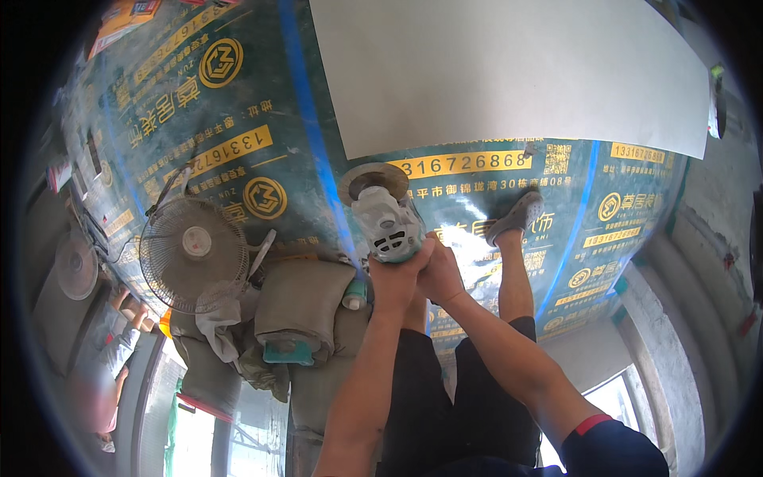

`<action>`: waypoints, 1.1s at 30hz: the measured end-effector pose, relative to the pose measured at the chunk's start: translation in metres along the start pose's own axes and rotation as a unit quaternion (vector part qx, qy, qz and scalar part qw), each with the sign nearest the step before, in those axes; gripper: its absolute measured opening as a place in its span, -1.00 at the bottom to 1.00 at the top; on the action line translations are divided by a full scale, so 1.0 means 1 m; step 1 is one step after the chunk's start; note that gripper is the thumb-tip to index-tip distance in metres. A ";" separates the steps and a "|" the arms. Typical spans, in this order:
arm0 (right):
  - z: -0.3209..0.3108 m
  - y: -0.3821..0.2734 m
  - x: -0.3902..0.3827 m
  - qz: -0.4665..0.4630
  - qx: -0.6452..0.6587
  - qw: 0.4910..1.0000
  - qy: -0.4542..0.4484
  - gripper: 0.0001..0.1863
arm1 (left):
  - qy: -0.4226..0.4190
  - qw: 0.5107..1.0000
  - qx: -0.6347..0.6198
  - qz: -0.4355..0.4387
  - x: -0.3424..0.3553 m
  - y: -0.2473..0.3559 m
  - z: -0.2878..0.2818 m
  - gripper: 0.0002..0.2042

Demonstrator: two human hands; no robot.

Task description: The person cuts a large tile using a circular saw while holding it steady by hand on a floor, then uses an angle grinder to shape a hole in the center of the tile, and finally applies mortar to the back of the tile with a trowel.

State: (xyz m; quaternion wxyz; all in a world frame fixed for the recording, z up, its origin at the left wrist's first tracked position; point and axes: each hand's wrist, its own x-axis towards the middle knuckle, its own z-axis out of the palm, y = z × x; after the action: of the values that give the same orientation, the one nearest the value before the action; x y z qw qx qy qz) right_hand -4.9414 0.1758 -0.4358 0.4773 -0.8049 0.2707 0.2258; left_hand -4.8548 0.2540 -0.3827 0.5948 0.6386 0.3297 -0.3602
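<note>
An angle grinder (385, 226) with a pale grey body and vent slots is held out in front of me. Its round disc (362, 179) faces the near left corner of a large white slab (509, 79), apart from it in the picture; whether the disc spins I cannot tell. My left hand (393, 277) wraps round the rear of the tool. Close beside it, my right hand (439, 272) is closed on the tool's right side. The grinder hides part of the fingers of both hands.
Green printed protective sheeting (318, 215) with blue tape strips covers the floor. To the left stands a fan (193, 253), beside stacked grey-brown bags (306, 298) and a small bottle (355, 295). My foot in a grey clog (517, 216) is at right. Another person (107, 374) is at far left.
</note>
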 end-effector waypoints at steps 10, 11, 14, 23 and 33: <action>0.002 0.001 -0.011 0.016 -0.005 1.000 0.020 -0.53 | 0.004 1.000 -0.003 0.013 -0.011 0.000 0.003 -0.51; 0.000 -0.003 -0.010 0.026 -0.014 0.999 0.017 -0.52 | 0.005 1.000 -0.002 0.014 -0.009 -0.001 0.002 -0.51; -0.002 -0.011 -0.010 0.043 -0.015 0.999 0.012 -0.49 | 0.020 1.000 -0.016 0.006 -0.007 -0.005 0.000 -0.50; 0.019 0.006 0.004 0.043 -0.017 0.998 0.035 -0.46 | 0.007 0.999 -0.035 0.005 0.014 -0.008 0.003 -0.58; 0.042 0.007 0.018 0.036 -0.015 0.998 0.056 -0.48 | 0.009 1.000 -0.018 -0.008 0.037 -0.021 -0.016 -0.51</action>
State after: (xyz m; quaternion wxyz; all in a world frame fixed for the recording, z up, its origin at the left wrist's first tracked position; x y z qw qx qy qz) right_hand -4.9375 0.2063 -0.4701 0.4412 -0.8129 0.3223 0.2018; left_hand -4.8521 0.2708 -0.4244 0.6006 0.6281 0.3464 -0.3533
